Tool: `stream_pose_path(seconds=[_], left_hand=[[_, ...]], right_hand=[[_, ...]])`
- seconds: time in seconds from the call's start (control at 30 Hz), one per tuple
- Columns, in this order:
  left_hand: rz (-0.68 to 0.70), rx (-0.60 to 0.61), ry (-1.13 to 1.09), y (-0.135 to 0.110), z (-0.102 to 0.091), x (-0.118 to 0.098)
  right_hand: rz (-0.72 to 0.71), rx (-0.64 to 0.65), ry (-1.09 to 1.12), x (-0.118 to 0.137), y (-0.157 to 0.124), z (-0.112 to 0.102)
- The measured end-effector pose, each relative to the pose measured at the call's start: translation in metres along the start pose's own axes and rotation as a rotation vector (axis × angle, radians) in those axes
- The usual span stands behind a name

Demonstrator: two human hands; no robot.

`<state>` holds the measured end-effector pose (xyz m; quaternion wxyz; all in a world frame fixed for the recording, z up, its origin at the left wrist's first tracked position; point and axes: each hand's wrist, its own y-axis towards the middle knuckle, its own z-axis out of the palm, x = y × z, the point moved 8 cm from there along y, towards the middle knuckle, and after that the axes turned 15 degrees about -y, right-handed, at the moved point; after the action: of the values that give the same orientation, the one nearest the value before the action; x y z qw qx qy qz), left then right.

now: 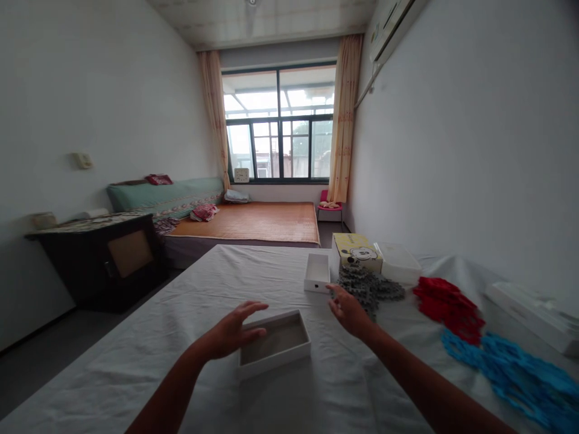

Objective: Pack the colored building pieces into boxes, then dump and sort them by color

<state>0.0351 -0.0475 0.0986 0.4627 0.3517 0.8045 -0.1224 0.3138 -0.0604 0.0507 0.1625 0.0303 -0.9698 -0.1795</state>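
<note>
My left hand (235, 331) hovers over the left edge of a shallow white box tray (275, 345) on the white-covered table (181, 337), fingers spread and holding nothing. My right hand (348, 310) is stretched forward with fingers apart, right beside a grey pile of small pieces (368, 286). A small open white box (317, 272) stands just beyond the right hand.
A yellow box with a cartoon face (357, 250) and a white container (398, 262) sit behind the grey pile. Red pieces (447, 304) and blue pieces (515, 374) lie at the right, with a white tray (529, 313) by the wall. A bed (248, 223) and dark cabinet (104, 256) stand beyond.
</note>
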Motion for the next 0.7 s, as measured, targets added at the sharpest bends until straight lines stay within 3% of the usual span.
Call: stream_pose_path(seconds=[0.1, 0.17, 0.23, 0.3, 0.43, 0.53, 0.63, 0.7], left_hand=[[0.068, 0.139, 0.094, 0.002, 0.035, -0.011], [0.092, 0.17, 0.189, 0.003, 0.051, -0.015], [0.094, 0.121, 0.29, 0.001, 0.051, -0.014], [0.07, 0.038, 0.382, -0.004, 0.037, -0.006], [-0.027, -0.052, 0.53, -0.018, -0.003, 0.023], [-0.079, -0.077, 0.602, -0.015, -0.018, 0.037], [-0.031, -0.162, 0.599, 0.005, -0.01, 0.025], [0.058, -0.078, 0.481, 0.023, 0.02, 0.006]], right_hand=[[0.017, 0.008, -0.143, 0.003, 0.031, 0.013], [0.026, 0.029, -0.166, 0.006, 0.043, 0.021], [0.03, 0.055, -0.183, 0.007, 0.046, 0.024], [0.025, 0.086, -0.189, 0.004, 0.036, 0.019], [-0.06, 0.18, -0.118, 0.002, -0.02, -0.01], [-0.176, 0.267, 0.054, 0.012, -0.082, -0.039], [-0.122, 0.242, 0.155, 0.006, -0.129, -0.072], [0.013, 0.101, 0.087, -0.024, -0.148, -0.101]])
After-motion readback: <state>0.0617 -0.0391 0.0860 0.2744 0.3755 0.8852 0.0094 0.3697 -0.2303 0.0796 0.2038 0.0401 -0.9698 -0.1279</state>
